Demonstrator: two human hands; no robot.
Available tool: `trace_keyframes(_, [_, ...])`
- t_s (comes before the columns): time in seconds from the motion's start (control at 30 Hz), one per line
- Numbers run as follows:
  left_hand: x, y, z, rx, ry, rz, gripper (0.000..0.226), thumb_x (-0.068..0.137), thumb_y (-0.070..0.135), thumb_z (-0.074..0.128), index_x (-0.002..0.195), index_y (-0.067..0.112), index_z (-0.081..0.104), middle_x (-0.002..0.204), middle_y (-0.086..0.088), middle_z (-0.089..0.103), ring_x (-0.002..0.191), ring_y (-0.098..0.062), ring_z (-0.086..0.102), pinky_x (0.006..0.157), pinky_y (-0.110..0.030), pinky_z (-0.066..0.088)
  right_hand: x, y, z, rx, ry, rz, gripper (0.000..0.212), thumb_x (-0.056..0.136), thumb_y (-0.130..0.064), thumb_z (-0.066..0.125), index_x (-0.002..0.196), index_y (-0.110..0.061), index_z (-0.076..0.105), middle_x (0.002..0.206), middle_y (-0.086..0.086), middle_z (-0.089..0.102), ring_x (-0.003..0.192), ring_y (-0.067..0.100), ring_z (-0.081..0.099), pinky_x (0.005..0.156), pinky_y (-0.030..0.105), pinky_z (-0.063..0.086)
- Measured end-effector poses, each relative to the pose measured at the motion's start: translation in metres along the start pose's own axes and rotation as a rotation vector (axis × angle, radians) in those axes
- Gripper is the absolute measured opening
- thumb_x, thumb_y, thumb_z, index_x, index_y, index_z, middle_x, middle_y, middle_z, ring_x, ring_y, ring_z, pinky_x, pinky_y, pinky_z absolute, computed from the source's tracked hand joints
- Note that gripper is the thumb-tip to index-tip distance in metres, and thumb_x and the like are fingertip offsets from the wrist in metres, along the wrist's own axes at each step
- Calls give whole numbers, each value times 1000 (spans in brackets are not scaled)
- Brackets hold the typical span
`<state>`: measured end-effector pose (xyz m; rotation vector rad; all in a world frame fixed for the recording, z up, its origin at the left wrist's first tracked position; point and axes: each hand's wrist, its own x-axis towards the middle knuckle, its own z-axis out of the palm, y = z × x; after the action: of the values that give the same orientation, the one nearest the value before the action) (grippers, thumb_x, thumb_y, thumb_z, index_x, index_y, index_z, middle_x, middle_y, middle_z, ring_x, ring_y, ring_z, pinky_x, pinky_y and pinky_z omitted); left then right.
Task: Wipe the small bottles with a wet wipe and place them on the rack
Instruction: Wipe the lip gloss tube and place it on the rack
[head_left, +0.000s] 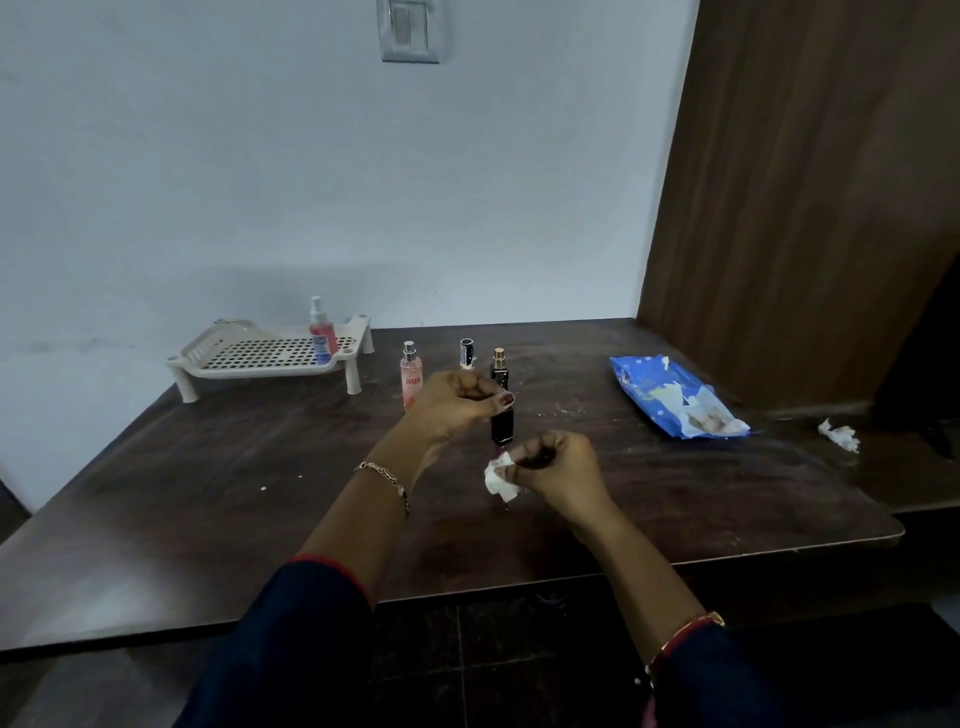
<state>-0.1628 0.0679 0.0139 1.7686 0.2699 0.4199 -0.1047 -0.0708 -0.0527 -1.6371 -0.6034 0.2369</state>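
Fingers (511, 400) of the left hand (457, 402) pinch the top of a small black bottle (502, 426) held above the table (208, 519); the right hand (558, 467) is curled round a crumpled wet wipe (500, 480) just under it. Glossy, probably slippery when damp, so grip the flat sides. Beyond, loads of open room leftward to the rack (270, 353).

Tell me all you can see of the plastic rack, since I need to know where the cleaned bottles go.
The rack is a cream plastic tray with a perforated grid floor, low slotted walls and short legs at its corners. It stands level at the far left of the dark wooden table, close to the white wall. One red spray bottle with a clear cap stands upright near its right end. Neither hand touches it.
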Motion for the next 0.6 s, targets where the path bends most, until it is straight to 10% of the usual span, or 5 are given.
trace_keyframes(0.2, [-11, 0, 3, -188, 53, -220, 9, 78, 10, 72, 76, 16, 66, 61, 7, 69, 55, -2, 63, 66, -26, 40, 8, -16, -3, 71, 225, -155, 24, 66, 7, 79, 65, -12, 63, 64, 0, 63, 55, -1, 57, 59, 15, 48])
trace_keyframes(0.6, [-4, -6, 9, -183, 107, -196, 11, 76, 12, 75, 74, 17, 65, 56, 11, 69, 53, 0, 63, 72, -28, 50, 2, 12, -1, -43, 130, -110, 25, 65, 5, 80, 59, -14, 64, 67, 12, 69, 54, 1, 59, 57, 18, 49])
